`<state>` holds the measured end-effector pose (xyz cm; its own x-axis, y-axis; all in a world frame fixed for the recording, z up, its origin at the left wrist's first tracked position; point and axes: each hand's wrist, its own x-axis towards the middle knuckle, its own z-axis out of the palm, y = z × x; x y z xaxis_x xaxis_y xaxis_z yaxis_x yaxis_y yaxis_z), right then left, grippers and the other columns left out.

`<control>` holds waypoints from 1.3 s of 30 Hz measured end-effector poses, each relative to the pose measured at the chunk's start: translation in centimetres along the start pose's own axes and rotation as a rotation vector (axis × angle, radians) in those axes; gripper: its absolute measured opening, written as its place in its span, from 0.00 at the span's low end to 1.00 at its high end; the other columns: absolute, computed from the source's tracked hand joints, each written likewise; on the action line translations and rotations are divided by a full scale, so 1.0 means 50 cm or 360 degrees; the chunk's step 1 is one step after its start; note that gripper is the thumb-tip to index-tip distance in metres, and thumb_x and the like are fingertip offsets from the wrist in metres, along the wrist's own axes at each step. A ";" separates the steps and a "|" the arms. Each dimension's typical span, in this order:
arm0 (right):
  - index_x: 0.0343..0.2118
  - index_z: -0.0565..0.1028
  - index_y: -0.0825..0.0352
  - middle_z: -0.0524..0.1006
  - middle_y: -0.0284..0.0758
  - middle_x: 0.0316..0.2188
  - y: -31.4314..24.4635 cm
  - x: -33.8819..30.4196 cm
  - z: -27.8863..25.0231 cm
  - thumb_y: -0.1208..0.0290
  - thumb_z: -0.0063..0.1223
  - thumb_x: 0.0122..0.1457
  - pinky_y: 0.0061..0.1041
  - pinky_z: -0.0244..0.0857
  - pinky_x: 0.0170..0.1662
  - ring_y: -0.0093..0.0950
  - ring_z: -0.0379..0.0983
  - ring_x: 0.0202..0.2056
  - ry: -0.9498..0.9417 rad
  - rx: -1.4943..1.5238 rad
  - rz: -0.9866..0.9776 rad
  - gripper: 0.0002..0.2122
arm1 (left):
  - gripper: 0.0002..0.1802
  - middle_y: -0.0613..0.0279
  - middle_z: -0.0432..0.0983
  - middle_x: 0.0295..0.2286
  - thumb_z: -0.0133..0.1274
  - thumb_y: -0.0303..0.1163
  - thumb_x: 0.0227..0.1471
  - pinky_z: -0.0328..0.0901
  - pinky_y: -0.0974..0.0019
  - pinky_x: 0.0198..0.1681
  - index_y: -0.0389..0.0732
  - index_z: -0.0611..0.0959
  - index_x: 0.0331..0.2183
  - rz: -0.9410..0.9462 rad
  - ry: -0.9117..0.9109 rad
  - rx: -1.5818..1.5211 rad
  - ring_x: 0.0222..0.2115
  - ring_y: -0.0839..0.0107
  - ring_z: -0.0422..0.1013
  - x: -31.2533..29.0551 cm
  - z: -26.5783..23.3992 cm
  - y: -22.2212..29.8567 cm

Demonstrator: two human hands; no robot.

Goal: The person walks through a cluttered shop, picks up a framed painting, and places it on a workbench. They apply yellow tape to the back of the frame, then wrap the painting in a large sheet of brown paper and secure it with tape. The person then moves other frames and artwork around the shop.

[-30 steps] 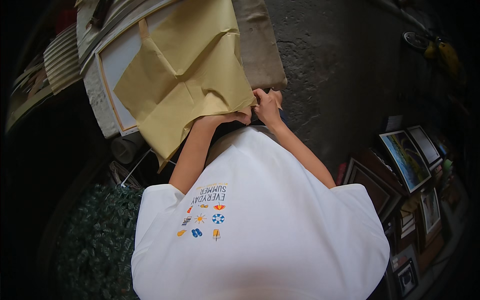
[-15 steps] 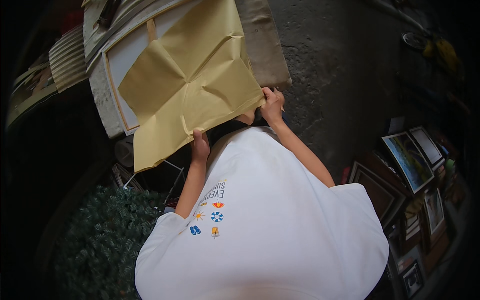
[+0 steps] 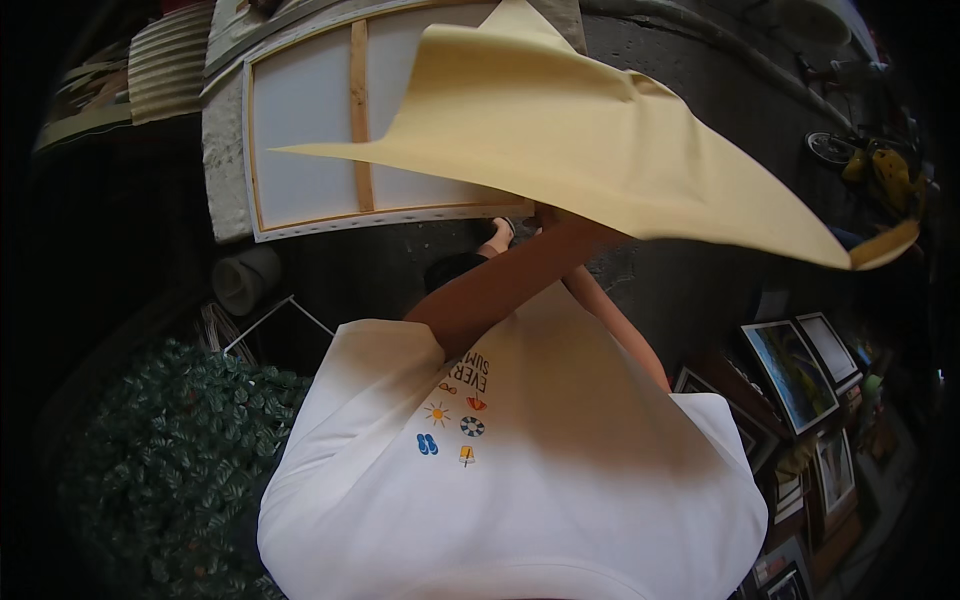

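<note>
A large sheet of yellow-brown paper (image 3: 560, 130) is in the air, slanting across the back of a stretched canvas (image 3: 300, 110) and out to the right. Its right corner curls up. The canvas lies face down, showing its wooden frame and middle bar (image 3: 361, 100). My left forearm (image 3: 510, 275) crosses over to the right, and its hand is hidden beneath the paper. My right forearm (image 3: 615, 315) passes behind the left one. Only a small part of my right hand (image 3: 545, 214) shows by the paper's lower edge, its fingers mostly covered.
The canvas rests on a pale, worn support (image 3: 227, 180). Below it at left stand a grey roll (image 3: 247, 280) and a leafy green plant (image 3: 190, 470). Framed pictures (image 3: 790, 370) lean at the right. A corrugated sheet (image 3: 165, 65) is at the upper left.
The paper has swung from over the canvas to the right, uncovering much of the canvas and its middle bar. My left arm has crossed over the right one.
</note>
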<state>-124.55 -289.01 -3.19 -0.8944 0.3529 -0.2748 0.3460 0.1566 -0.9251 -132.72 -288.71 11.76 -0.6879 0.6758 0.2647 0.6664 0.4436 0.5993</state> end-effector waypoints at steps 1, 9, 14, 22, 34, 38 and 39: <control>0.42 0.75 0.70 0.79 0.36 0.35 0.006 -0.004 0.001 0.76 0.51 0.59 0.24 0.69 0.37 0.27 0.77 0.36 -0.0020 -0.0011 -0.0001 0.09 | 0.14 0.49 0.71 0.47 0.56 0.32 0.50 0.64 0.53 0.49 0.38 0.81 0.40 0.0059 -0.0133 -0.0079 0.46 0.50 0.70 -0.016 0.029 0.014; 0.42 0.75 0.69 0.78 0.32 0.34 0.120 0.014 -0.004 0.71 0.54 0.61 0.23 0.68 0.40 0.25 0.76 0.38 0.0066 -0.0481 -0.0196 0.09 | 0.14 0.53 0.78 0.37 0.58 0.32 0.47 0.66 0.54 0.46 0.39 0.82 0.38 -0.0059 -0.0417 -0.0723 0.40 0.52 0.73 -0.117 -0.055 -0.128; 0.38 0.76 0.69 0.78 0.31 0.31 0.038 -0.002 -0.004 0.69 0.55 0.62 0.20 0.64 0.34 0.21 0.73 0.31 -0.0083 0.0709 0.0511 0.08 | 0.31 0.60 0.65 0.58 0.63 0.37 0.44 0.57 0.55 0.59 0.52 0.76 0.53 -0.0095 -0.0336 0.0065 0.59 0.61 0.60 -0.252 -0.083 -0.276; 0.33 0.78 0.70 0.77 0.27 0.25 -0.007 -0.027 0.003 0.70 0.57 0.61 0.20 0.62 0.30 0.19 0.70 0.26 0.0152 0.0588 0.0505 0.07 | 0.37 0.71 0.57 0.63 0.64 0.39 0.43 0.50 0.54 0.64 0.61 0.72 0.57 -0.0033 -0.0488 0.0326 0.62 0.66 0.55 -0.283 -0.028 -0.311; 0.39 0.75 0.65 0.77 0.29 0.31 -0.027 -0.020 -0.045 0.65 0.55 0.63 0.20 0.65 0.35 0.22 0.74 0.32 -0.0050 0.0948 0.0642 0.09 | 0.33 0.67 0.60 0.61 0.61 0.40 0.47 0.53 0.54 0.62 0.62 0.73 0.57 -0.0013 -0.0461 0.0274 0.60 0.65 0.59 -0.272 -0.045 -0.306; 0.43 0.72 0.63 0.77 0.28 0.33 -0.094 -0.002 -0.091 0.65 0.51 0.65 0.21 0.66 0.35 0.22 0.75 0.32 -0.0019 0.1447 0.0613 0.10 | 0.28 0.63 0.64 0.59 0.59 0.39 0.50 0.53 0.55 0.61 0.54 0.76 0.55 -0.0085 -0.0339 0.0051 0.59 0.63 0.60 -0.267 -0.058 -0.291; 0.45 0.71 0.63 0.77 0.30 0.35 -0.101 0.005 -0.112 0.65 0.49 0.66 0.24 0.67 0.37 0.24 0.75 0.31 -0.0027 0.1500 0.0586 0.10 | 0.27 0.62 0.65 0.58 0.59 0.38 0.50 0.53 0.55 0.61 0.52 0.76 0.54 -0.0128 -0.0286 -0.0003 0.59 0.63 0.60 -0.268 -0.055 -0.291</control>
<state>-124.94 -284.55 2.86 -0.7836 0.2182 -0.5817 0.2429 -0.7541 -0.6102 -134.02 -305.84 1.57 -0.6765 0.7324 0.0769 0.6105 0.4994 0.6147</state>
